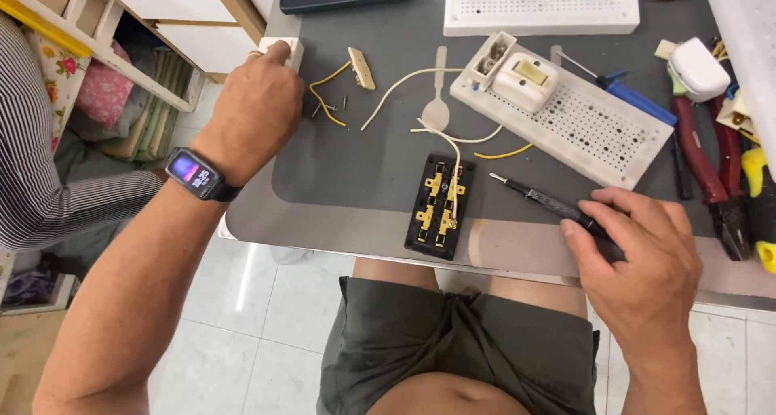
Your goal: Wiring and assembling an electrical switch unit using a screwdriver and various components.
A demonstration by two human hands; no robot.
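While the right hand (647, 261) curls closed around the black handle of a slim screwdriver (543, 200) at the lower right of the frame, the tool lies nearly flat on the grey table (356, 181), its tip pointing left toward the black terminal block (440, 206) at lower centre. That block has brass contacts, with a cream wire (440, 134) running onto it. At the upper left, the left hand (255, 108) wears a dark smartwatch (198, 175); its fingers are folded down over a small white box (284, 51) at the table's edge, gripping it. Yellow wire pieces (326, 100) and a beige switch rocker (361, 67) lie just beside that hand
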